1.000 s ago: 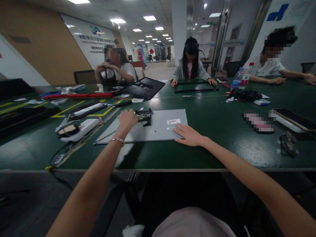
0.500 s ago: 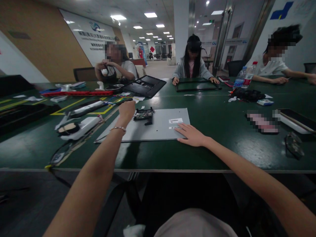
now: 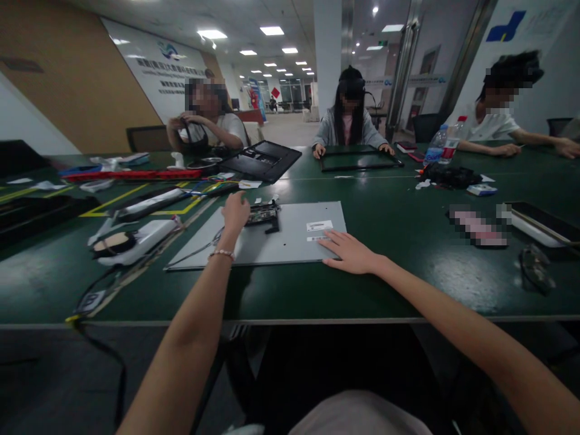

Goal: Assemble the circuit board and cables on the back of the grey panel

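Note:
A flat grey screen panel [image 3: 290, 249] with white labels [image 3: 319, 226] lies on the green table before me. My right hand [image 3: 351, 249] rests flat on its front right part, fingers spread. At the panel's back left, my left hand [image 3: 236, 211] is closed, its fingers curled beside the left end of a small circuit board [image 3: 263, 214] with a black bracket. What those fingers hold, if anything, is hidden. A thin cable [image 3: 203, 246] runs over the panel from near my left wrist towards its front left corner.
Left of the panel lie a white device [image 3: 140, 240] with a cord, and a red strip [image 3: 131, 175]. Behind are a black laptop cover [image 3: 260, 160] and a black frame [image 3: 357, 169] under a co-worker's hands. Bottles [image 3: 435, 147], phones [image 3: 544, 222] and glasses [image 3: 537, 269] stand or lie right.
My left hand has moved slightly right towards the circuit board, and its fingers now show more. More of the cable is visible. My right hand stays on the panel. The view has shifted slightly.

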The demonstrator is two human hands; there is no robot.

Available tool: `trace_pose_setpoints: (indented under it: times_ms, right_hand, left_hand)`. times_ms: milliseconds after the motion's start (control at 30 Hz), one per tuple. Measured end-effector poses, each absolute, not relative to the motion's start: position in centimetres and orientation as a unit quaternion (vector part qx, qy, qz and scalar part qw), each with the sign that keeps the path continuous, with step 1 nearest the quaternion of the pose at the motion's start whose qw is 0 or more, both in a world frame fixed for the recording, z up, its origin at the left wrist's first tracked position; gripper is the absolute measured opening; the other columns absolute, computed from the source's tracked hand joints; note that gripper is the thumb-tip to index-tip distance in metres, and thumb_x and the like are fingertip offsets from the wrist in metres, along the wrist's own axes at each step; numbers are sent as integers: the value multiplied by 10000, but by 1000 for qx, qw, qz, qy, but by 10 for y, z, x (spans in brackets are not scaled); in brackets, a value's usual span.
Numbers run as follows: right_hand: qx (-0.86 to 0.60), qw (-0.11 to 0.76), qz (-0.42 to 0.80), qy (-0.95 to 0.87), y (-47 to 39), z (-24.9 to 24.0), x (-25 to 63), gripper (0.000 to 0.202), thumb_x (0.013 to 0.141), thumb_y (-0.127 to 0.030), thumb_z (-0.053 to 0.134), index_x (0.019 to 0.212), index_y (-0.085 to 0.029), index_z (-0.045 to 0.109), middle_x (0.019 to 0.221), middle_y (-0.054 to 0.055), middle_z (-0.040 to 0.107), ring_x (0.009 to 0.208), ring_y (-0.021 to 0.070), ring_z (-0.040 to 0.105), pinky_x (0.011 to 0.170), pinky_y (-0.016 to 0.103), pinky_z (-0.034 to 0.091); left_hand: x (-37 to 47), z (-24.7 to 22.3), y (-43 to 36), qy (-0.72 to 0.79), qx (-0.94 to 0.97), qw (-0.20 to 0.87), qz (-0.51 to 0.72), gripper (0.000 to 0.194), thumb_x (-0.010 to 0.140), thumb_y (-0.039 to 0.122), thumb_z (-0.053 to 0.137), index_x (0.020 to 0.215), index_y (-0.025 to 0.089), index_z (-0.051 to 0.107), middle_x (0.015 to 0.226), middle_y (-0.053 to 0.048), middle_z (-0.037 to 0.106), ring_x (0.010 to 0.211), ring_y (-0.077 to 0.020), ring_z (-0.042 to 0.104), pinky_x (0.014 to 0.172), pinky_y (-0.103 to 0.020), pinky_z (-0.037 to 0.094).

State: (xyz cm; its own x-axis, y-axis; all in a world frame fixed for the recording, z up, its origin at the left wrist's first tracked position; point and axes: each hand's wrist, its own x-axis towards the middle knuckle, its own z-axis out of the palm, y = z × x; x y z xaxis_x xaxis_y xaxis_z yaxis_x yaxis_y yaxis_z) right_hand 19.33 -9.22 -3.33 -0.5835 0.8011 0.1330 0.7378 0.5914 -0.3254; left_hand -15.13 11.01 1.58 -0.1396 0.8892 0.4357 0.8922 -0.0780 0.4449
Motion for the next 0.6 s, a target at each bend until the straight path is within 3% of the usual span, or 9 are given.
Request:
trace_pose_setpoints:
  times_ms: [133, 367, 600]
  right_hand:
    - [-436, 127, 127, -882, -92, -34, 195, 785, 961, -722, 287, 1590, -253, 272, 1675, 45, 142, 1528, 314, 143, 1235, 510, 150]
    - [-427, 113, 163, -882, -91, -25, 200, 797, 949, -728, 337, 1590, -259, 271, 1672, 53, 147, 1526, 322, 147, 1228, 538, 161]
    - [-405, 148, 216, -876, -88, -24, 210, 764, 926, -715, 434, 1543, -267, 392, 1648, 43, 255, 1515, 324, 197, 1232, 523, 179]
  left_hand:
    - [-179, 13, 79, -724, -598, 50, -340, 468, 919, 272, 478, 1358, 135, 560, 1416, -203, 544, 1328, -369, 464, 1083, -576, 352]
    - [-216, 3, 76, -820, -507, -3, -264, 537, 878, 366, 544, 1313, 52, 518, 1301, -317, 575, 1261, -449, 502, 966, -618, 412]
    - [-226, -6, 84, -831, -508, -9, -225, 572, 885, 434, 521, 1299, 39, 527, 1296, -319, 582, 1247, -458, 526, 1021, -615, 364]
